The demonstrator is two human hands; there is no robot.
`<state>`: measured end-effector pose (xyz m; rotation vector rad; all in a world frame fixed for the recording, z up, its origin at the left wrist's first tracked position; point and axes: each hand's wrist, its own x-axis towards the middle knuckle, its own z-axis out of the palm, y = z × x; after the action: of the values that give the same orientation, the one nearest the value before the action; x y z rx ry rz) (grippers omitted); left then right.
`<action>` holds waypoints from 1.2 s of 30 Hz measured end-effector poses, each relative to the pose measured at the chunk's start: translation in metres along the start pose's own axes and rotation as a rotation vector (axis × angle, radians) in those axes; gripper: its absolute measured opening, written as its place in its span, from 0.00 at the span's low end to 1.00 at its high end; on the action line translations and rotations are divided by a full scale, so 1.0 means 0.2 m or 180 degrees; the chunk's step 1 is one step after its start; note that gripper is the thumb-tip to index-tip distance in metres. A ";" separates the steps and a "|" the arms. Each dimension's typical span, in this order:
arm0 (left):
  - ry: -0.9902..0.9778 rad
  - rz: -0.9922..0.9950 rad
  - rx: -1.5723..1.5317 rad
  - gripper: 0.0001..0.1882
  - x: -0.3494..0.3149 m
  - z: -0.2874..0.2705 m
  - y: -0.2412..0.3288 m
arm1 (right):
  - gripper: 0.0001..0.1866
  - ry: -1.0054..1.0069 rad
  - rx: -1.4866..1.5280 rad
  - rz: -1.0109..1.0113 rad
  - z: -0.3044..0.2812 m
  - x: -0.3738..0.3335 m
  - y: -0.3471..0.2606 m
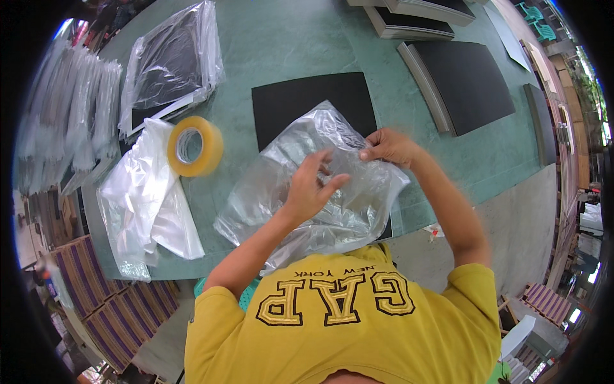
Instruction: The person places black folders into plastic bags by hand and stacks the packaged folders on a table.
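A clear plastic bag (pixel 256 198), crumpled and partly puffed up, lies in front of me at the table's near edge. My right hand (pixel 391 147) is closed, pinching the bag's edge between thumb and fingers. Over the middle of the bag is my left hand (pixel 312 189), open, thumb and fingers apart; whether its fingertips touch the film I cannot tell. Beneath the bag's far part lies a flat black sheet (pixel 313 96), its near portion hidden by the plastic.
Left of me, a roll of clear yellowish tape (pixel 211 150) rests beside a pile of plastic bags (pixel 144 198). Beyond it are a wrapped black panel stack (pixel 169 61) and many hanging plastic sleeves (pixel 70 109). Black board stacks (pixel 470 83) stand on the green table (pixel 281 38) at right.
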<state>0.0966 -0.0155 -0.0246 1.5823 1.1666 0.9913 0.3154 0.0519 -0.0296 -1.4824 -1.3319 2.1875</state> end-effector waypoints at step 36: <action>0.0686 -0.1835 0.0239 0.08 -0.02 -0.57 0.02 | 0.13 -0.0200 0.2993 -0.2243 0.35 -0.44 -0.01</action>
<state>-0.0103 0.0023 0.0088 1.1033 1.7009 0.7454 0.3009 -0.0371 0.0372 -0.4869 -0.5135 1.9007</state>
